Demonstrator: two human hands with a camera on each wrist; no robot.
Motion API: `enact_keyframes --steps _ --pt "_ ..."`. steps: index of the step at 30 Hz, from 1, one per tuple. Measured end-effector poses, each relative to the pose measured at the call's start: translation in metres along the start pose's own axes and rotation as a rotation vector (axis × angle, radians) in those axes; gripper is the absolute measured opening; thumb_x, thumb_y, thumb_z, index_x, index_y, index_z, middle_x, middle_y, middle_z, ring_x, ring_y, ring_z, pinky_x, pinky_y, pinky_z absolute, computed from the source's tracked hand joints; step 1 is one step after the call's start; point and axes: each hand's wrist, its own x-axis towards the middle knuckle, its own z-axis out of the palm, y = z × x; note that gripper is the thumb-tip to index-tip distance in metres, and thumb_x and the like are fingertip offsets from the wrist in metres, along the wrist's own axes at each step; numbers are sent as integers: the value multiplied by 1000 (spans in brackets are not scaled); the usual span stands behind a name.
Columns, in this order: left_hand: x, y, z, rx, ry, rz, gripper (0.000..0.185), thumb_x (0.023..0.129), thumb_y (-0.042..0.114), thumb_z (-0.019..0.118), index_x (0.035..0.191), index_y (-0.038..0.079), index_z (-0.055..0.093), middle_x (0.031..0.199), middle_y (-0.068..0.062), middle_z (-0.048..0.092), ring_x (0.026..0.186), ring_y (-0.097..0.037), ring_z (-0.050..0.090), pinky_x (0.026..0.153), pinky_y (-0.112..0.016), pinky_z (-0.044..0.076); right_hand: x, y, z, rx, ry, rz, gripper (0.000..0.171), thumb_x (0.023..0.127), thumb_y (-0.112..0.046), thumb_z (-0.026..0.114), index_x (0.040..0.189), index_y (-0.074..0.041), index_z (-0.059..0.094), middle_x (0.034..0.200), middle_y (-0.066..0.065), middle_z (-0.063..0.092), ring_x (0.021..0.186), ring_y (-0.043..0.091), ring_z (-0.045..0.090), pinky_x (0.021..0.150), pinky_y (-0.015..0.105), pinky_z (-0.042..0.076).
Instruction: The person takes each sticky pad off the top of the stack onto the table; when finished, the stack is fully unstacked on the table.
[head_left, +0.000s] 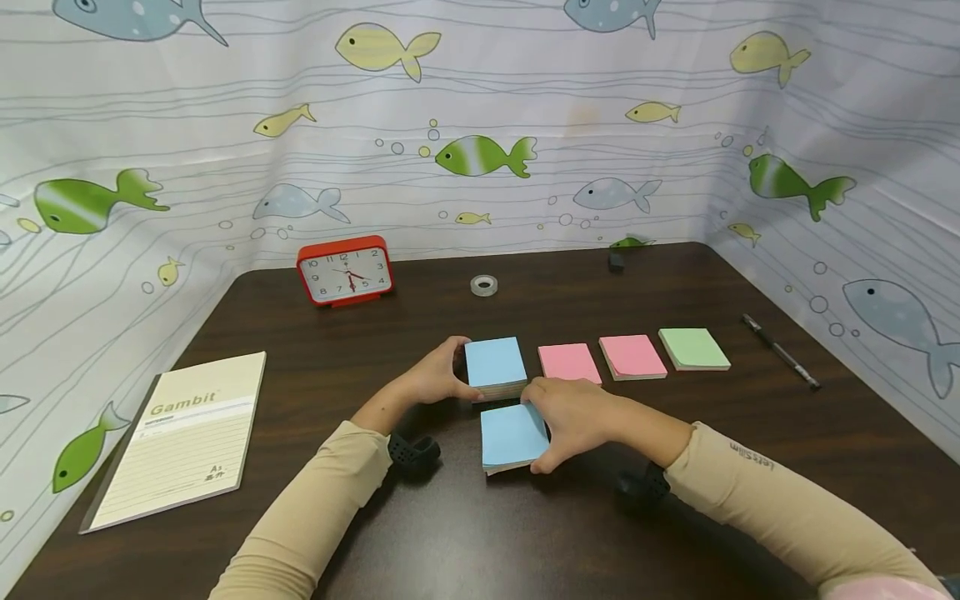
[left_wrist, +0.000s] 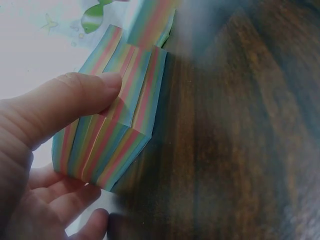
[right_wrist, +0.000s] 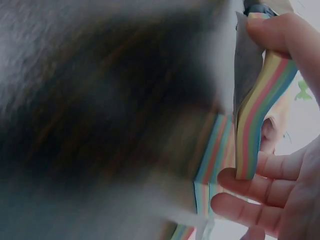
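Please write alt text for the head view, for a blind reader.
A person's left hand grips a thick blue sticky-note stack; the right hand holds a thinner blue pad nearer the viewer. Two pink pads and a green pad lie to the right on the dark table.

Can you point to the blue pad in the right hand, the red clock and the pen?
Blue pad (head_left: 512,435), head view: its top sheet.
Red clock (head_left: 346,274), head view: its dial.
Pen (head_left: 782,352), head view: its barrel.
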Motion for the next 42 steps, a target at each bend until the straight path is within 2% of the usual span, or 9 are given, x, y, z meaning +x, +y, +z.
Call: enact_keyframes --steps 5,9,14,21,24,27,29,30,42 --pt "-1 0 1 -2 -10 -12 91 64 25 78 132 0 23 127 -19 34 118 -30 33 91 -42 31 7 -8 4 -42 -20 3 74 57 -59 65 108 -7 51 92 -4 48 74 7 44 56 26 41" --pt "-1 1 0 -4 -5 -15 91 63 25 78 131 0 24 126 -18 35 116 -30 34 90 -42 32 11 -13 6 -79 -69 15 78 57 -62 65 109 -6 52 92 -2 50 77 10 46 57 28 43" --pt "0 2 0 -8 -2 1 90 63 22 78 131 -1 24 126 -19 36 116 -30 35 92 -41 31 9 -17 -10 -133 -96 49 86 57 -67 63 115 -4 51 102 3 53 86 14 51 61 31 45" --pt "0 2 -1 8 7 -21 94 61 20 80 132 -3 22 130 -19 31 117 -28 32 94 -41 28 7 -6 -34 -48 -20 70 67 65 -54 65 114 -9 56 96 0 57 75 9 51 58 28 42" --pt "0 1 0 17 -2 -41 95 62 20 79 133 -3 20 133 -19 28 120 -29 29 95 -42 27 7 1 -35 -18 13 86 61 67 -51 66 113 -11 57 87 -3 57 78 10 53 53 28 39" --pt "0 0 1 28 -11 -33 95 62 20 79 133 -4 20 133 -19 28 120 -29 29 94 -43 27 8 7 -36 -1 45 103 58 68 -48 67 112 -11 58 85 -4 56 81 11 53 53 28 39" --pt "0 -1 1 36 -13 -23 95 62 20 79 132 -4 21 132 -19 30 119 -29 31 94 -42 28 10 10 -38 13 65 113 56 69 -46 67 111 -10 58 86 -3 55 81 12 53 54 29 40" --pt "0 -2 1 37 -14 -18 95 62 20 80 132 -4 21 131 -19 31 118 -29 32 93 -42 29 11 12 -38 14 74 119 55 70 -45 67 111 -10 58 88 -2 55 75 11 52 55 29 41" --pt "0 -3 1 74 -11 -1 93 61 22 80 130 -4 24 129 -18 34 117 -28 34 93 -41 29 26 27 -40 34 129 190 51 73 -43 65 113 -12 57 94 2 56 85 17 54 62 35 44"
